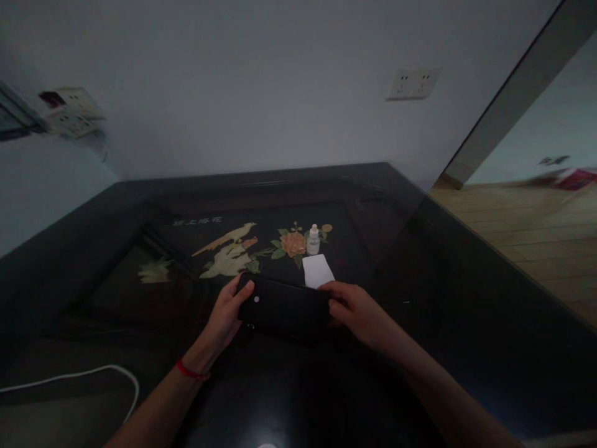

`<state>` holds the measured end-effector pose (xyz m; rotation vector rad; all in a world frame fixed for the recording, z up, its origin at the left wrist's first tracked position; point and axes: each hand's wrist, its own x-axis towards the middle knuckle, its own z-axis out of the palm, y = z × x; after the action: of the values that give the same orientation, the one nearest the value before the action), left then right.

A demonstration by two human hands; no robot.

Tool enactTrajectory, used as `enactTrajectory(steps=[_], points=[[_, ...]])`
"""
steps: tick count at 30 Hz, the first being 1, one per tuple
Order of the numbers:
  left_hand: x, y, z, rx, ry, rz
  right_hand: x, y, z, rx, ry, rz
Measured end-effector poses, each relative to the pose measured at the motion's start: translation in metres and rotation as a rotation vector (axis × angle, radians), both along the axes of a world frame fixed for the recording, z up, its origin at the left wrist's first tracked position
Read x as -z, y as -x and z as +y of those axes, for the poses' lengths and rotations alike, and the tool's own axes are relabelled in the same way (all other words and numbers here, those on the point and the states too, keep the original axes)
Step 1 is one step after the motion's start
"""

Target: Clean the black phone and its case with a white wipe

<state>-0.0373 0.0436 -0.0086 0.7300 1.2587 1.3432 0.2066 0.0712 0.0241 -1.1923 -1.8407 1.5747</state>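
Together, left hand [227,314] and right hand [357,311] grip a black phone [283,306] by its ends above the dark table [466,323], near a white cloth [318,270] and a small bottle [313,240].

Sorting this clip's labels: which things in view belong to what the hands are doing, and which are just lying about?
In use:
- black phone, held at its ends by the left hand and right hand
- probably the white cloth and small bottle just beyond it

Lying about:
- white cable on the dark table
- wall sockets
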Motion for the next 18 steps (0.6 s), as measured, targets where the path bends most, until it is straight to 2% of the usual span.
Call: enactTrajectory(steps=[11, 18], points=[[0.001, 0.001, 0.001, -0.016, -0.020, 0.033, 0.005, 0.002, 0.001, 0.001, -0.023, 0.039], [0.001, 0.009, -0.001, -0.041, -0.066, 0.178, 0.005, 0.000, 0.002, -0.121, -0.106, 0.071]])
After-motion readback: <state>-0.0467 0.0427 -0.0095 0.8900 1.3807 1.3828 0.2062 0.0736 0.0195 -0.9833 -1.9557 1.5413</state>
